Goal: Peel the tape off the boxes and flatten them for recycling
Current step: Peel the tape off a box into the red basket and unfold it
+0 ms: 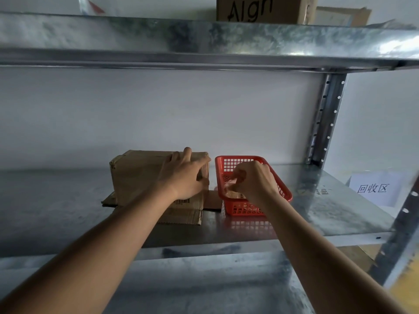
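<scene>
A brown cardboard box stands on the metal shelf, its lower flaps spread flat on the shelf. My left hand grips the box's upper right corner, thumb on the right side and fingers over the top. My right hand hovers over the red plastic basket just right of the box, fingers curled and pinching a crumpled piece of clear tape. More crumpled tape lies in the basket under the hand.
A metal shelf above carries another cardboard box with handwriting. A perforated steel upright stands at the back right. A white paper label sits at the far right of the shelf.
</scene>
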`<state>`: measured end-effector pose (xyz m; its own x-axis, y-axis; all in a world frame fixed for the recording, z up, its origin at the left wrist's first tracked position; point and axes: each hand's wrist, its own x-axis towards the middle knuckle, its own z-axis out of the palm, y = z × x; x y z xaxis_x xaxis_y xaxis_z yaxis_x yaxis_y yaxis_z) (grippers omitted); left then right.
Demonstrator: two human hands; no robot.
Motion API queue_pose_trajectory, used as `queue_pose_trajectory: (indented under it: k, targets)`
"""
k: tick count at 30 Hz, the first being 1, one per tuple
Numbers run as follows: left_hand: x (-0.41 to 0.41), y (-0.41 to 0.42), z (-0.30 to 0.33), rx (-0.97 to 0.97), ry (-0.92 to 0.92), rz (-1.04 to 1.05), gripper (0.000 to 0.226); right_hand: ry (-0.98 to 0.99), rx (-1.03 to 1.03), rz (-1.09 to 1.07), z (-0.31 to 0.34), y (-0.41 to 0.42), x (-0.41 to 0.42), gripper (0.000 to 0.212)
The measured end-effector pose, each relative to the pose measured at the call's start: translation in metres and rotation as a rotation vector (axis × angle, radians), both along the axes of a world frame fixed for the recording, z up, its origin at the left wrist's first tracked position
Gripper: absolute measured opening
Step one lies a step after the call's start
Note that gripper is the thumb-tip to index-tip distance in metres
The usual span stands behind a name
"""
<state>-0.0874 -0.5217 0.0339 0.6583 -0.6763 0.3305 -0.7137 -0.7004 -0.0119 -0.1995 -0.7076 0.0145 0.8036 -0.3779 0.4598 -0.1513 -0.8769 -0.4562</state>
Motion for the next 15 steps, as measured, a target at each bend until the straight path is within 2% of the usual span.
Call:
queue_pose_trajectory:
  k: [5, 8, 12, 15]
  targets:
    - [0.0, 0.002, -0.002, 0.015, -0.005, 0.002, 0.073, -0.108, 0.112, 0.052, 0.0, 0.001, -0.001, 0.017]
    - [0.001, 0.002, -0.003, 0.022, -0.01, 0.002, 0.072, -0.201, 0.154, 0.051, 0.0, 0.003, -0.002, 0.024]
    - [0.002, 0.004, -0.005, 0.031, -0.044, -0.008, 0.077, -0.183, 0.115, 0.121, 0.001, 0.009, -0.003, 0.026]
    - [0.001, 0.009, -0.004, 0.018, -0.054, -0.047, 0.09, -0.177, 0.112, 0.195, 0.002, 0.016, 0.001, 0.027]
